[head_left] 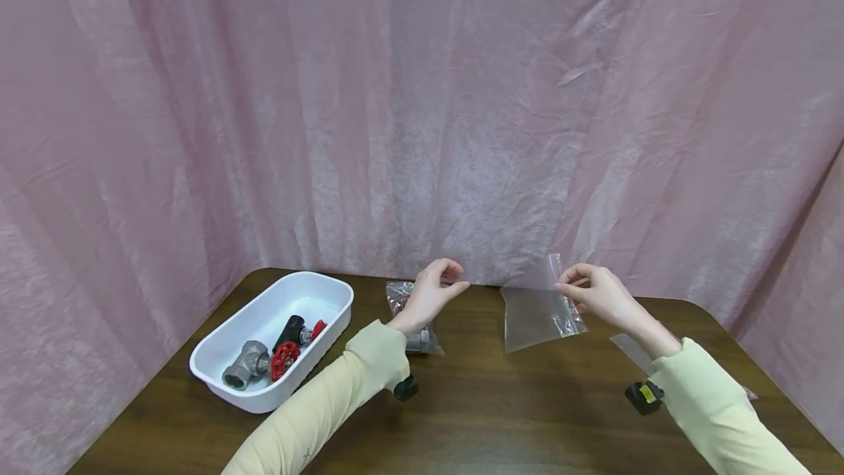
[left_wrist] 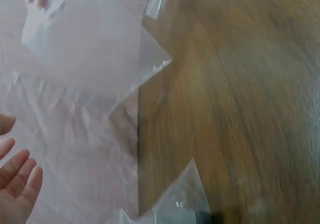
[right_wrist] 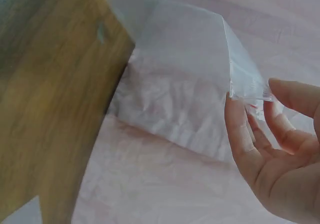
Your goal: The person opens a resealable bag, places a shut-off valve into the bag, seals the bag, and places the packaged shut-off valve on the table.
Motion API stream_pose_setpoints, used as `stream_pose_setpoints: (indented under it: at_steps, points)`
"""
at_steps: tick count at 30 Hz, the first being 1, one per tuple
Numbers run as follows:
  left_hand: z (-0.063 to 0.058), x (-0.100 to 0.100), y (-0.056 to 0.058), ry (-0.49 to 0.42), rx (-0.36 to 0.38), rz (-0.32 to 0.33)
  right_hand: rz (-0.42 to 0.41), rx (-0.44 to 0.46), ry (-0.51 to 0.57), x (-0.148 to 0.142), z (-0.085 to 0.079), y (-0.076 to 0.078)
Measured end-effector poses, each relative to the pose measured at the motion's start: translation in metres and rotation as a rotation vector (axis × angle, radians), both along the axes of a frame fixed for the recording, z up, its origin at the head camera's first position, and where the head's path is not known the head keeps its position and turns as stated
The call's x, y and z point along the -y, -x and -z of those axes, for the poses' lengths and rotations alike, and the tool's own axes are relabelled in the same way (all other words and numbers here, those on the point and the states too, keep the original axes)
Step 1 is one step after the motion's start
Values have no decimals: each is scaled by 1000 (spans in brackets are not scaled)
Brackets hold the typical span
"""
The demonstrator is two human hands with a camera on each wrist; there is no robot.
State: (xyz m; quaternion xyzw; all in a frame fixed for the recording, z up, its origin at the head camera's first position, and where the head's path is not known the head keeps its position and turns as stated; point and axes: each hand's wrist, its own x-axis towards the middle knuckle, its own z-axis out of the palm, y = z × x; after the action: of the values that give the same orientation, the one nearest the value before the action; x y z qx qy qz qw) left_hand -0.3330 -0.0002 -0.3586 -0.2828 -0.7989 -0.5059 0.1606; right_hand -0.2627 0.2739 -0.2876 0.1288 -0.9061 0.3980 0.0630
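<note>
A clear zip-lock bag [head_left: 530, 314] hangs from my right hand [head_left: 596, 292], whose thumb and fingers pinch it near its zip edge. In the right wrist view the bag [right_wrist: 185, 38] spreads out flat from the fingertips and looks empty. My left hand [head_left: 431, 292] is raised to the left of the bag with nothing in it, its fingers loosely bent and apart from the plastic. Behind and below that hand lies a filled clear bag [head_left: 435, 347] with a grey metal fitting in it, partly hidden by the wrist.
At the left stands a white tray [head_left: 217, 317] with a grey metal valve [head_left: 247, 363], a red handwheel [head_left: 285, 359] and a black fitting [head_left: 290, 332] in it. Another clear plastic piece [head_left: 631, 350] lies under the right forearm. A pink curtain [head_left: 422, 108] hangs behind the wooden table [head_left: 501, 409].
</note>
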Motion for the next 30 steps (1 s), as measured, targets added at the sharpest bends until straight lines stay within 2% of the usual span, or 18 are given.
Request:
stream_pose_setpoints:
  at_steps: [3,7,10,12,17,21,25,28,30]
  points:
    - [-3,-7,-5,-6,-3,38,-31,-22,-26,8,-3,-3]
    - [-9,-15,-12,8,-52,82,-91,-35,-34,18,-5,-5]
    - [-13,-20,-14,29,-102,96,-155,-39,-23,25,-5,-4]
    - [-14,-22,-14,35,-107,102,-197,-51,-23,30,-4,-1]
    - [-9,-26,-13,0,-40,134,-255,-91,-38,39,-4,0]
    - [-5,-26,-12,-49,-2,160,-261,-109,-50,42,-4,-1]
    - [-3,-24,-13,-163,53,234,-247,-116,-53,44,-4,-1]
    - [-5,-19,-23,-279,114,277,-243,-81,-27,45,-2,-1]
    - [-7,-16,-31,-325,126,267,-245,-51,7,45,-2,-1]
